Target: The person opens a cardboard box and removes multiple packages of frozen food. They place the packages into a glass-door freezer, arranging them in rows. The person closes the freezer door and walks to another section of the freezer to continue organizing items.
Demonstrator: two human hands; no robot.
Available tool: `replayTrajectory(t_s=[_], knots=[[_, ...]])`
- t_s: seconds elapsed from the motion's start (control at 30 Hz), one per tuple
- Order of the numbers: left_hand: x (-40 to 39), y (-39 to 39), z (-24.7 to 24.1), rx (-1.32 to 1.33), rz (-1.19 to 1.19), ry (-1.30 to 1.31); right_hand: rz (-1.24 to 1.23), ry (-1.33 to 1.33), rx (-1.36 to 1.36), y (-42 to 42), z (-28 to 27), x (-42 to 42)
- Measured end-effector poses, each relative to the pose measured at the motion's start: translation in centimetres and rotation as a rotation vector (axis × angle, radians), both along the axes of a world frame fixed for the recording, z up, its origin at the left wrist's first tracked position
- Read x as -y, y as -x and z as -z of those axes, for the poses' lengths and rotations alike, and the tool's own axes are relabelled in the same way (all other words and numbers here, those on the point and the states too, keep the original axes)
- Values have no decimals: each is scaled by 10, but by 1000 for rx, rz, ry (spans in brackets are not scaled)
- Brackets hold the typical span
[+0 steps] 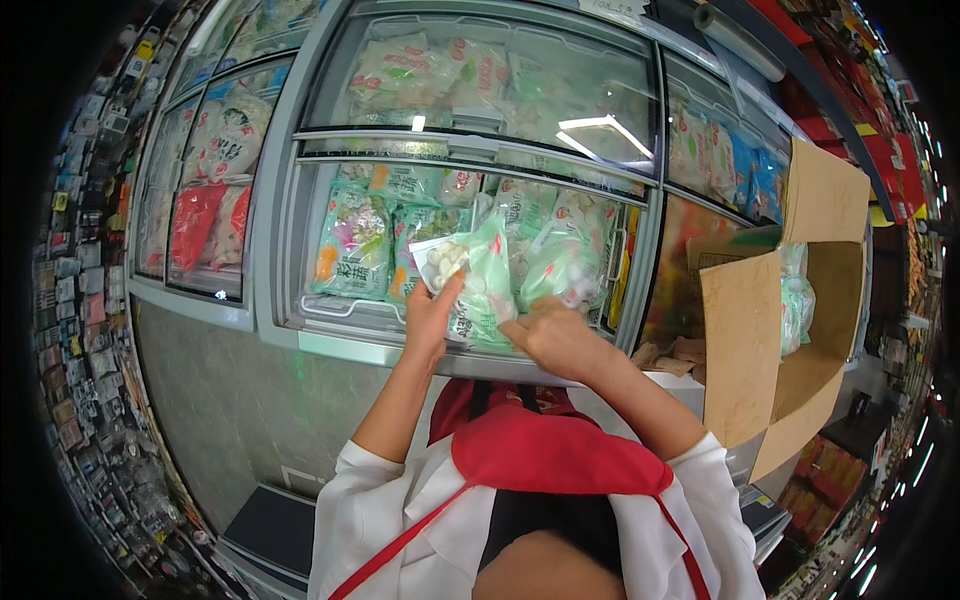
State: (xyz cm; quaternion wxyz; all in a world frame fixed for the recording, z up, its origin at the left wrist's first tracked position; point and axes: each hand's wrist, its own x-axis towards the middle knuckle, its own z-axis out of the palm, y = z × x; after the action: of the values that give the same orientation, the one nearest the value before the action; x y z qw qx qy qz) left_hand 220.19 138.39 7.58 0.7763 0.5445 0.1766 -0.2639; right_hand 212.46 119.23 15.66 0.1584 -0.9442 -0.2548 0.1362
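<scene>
My left hand (431, 315) grips the near left part of a pale green plastic bag of frozen dumplings (487, 292), white pieces showing through its clear window. My right hand (559, 337) is curled at the neck of a second green bag (562, 274), whose far part is blurred; its fingertips are beside the first bag's edge. Both bags are over the open section of a chest freezer (352, 334). Teal bags of dumplings (352, 240) lie in it at the left, and more pale green bags (525, 199) lie behind my hands.
Sliding glass lids (480, 82) cover the far freezer section. A white wire basket handle (352, 309) runs along the near inner wall. At the right, an open cardboard box (739, 345) holds green bags (795, 300). Crumpled brown paper (675, 356) lies by the box.
</scene>
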Motion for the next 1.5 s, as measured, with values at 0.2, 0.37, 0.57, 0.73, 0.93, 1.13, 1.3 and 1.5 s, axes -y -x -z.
replayTrajectory(t_s=[0.2,0.37,0.57,0.73,0.93,1.13,1.3,1.5], knots=[[-7,10,56,-2,71,-180,608,-143,-293,35,77,20],[18,8,79,51,71,-236,1399,-558,-359,16,187,32],[43,-6,81,99,218,-301,1538,-461,-228,-11,203,10],[60,-8,100,333,419,-559,1538,-275,-203,16,164,70],[84,1,77,1106,831,-1155,977,175,84,30,158,57],[117,-27,114,1128,1184,-1098,878,62,-2,2,190,83],[114,-7,118,1345,1260,-1206,1025,-55,-201,28,219,61],[126,-26,108,1074,1366,-1108,918,-10,-236,0,206,68]])
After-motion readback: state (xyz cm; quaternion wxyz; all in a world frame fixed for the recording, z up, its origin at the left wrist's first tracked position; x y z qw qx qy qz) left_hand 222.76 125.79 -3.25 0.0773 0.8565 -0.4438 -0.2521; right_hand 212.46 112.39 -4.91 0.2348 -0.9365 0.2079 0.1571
